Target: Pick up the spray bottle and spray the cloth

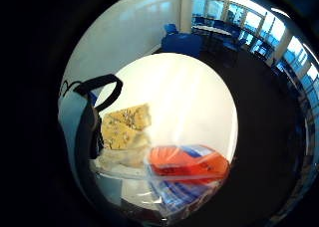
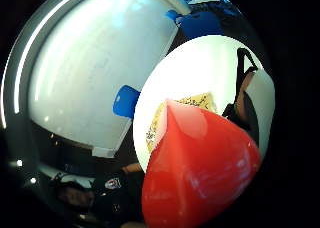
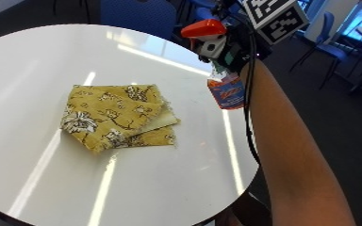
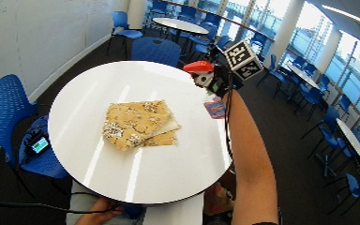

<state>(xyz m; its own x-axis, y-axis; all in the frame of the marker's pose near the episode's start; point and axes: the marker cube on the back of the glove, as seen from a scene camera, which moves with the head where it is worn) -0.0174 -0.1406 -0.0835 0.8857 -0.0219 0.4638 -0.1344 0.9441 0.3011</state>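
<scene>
A round white table (image 3: 37, 70) stands in a room with dark flooring, ringed by blue chairs (image 4: 8, 110), one of them just beside its far edge (image 4: 150, 49). Further round tables (image 4: 180, 23) with more blue chairs stand along a row of tall windows (image 4: 295, 21), and a whiteboard wall (image 4: 36, 28) runs along one side.

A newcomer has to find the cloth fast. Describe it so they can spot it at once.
Start at the round white table. Near its middle lies the cloth, folded flat into overlapping layers. It is mustard yellow with a white and brown flower print and a pale underside at one edge; the spray bottle with the orange top is held above the table's edge by the gloved right hand, not lying on the table.
</scene>
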